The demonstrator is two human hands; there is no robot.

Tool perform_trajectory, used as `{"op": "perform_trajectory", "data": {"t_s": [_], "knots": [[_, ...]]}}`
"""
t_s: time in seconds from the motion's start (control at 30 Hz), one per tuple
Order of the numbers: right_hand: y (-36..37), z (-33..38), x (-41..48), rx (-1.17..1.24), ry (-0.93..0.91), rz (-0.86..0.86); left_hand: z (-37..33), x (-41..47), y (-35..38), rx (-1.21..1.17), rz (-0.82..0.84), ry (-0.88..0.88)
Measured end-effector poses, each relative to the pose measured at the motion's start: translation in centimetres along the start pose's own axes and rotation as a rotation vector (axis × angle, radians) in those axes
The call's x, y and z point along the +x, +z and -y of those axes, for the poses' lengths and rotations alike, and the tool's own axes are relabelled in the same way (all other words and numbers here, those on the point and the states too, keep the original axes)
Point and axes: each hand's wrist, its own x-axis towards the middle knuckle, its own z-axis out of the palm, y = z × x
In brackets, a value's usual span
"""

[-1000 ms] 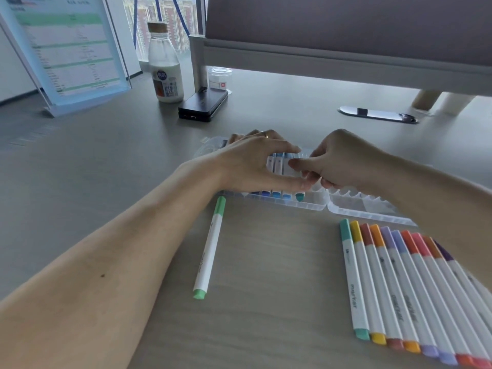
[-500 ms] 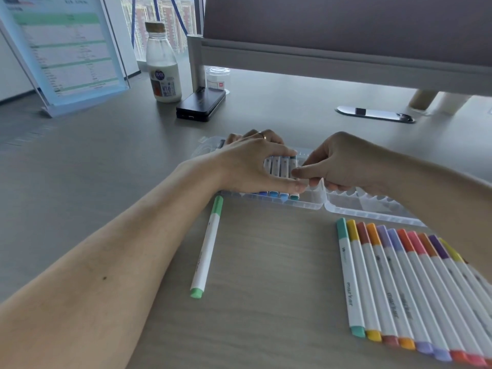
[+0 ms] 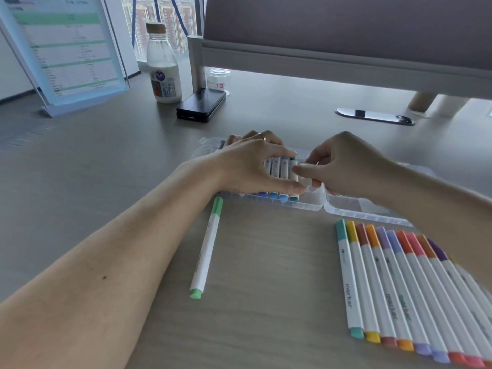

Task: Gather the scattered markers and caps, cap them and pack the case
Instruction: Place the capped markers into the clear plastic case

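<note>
1. Head view, far left: one green marker [image 3: 206, 249] lies alone on the worktop [image 3: 266, 302]. It looks light, stiff and smooth, so it may roll. Hold it by the middle.
2. The left hand [image 3: 247, 169] curls its fingers over the packed markers [image 3: 278, 166] in the clear case [image 3: 314, 206].
3. The right hand [image 3: 346, 169] has curled fingers and seems to pinch the teal marker [image 3: 294, 197].
4. A row of capped markers [image 3: 399, 288] waits on the right. Its far end is cut off.
5. Both hands hide much of the case, and its slots are hard to see.
</note>
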Motion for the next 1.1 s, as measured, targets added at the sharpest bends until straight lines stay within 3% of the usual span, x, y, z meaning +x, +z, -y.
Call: {"op": "perform_trajectory", "data": {"t_s": [0.13,0.27,0.7,1.1], "knots": [[0.0,2.3,-3.0,-0.01,-0.172,-0.089,0.1,0.0,0.1,-0.039,0.003,0.017],[2.0,5.5,-6.1,-0.011,-0.262,0.054,0.6,0.9,0.4,0.013,-0.008,0.008],[6.2,9.3,-5.8,-0.073,-0.195,0.177,0.7,1.5,0.4,0.056,-0.019,-0.011],[2.1,4.0,-7.5,-0.195,-0.128,0.204,0.1,0.3,0.1,0.035,0.013,0.005]]}}
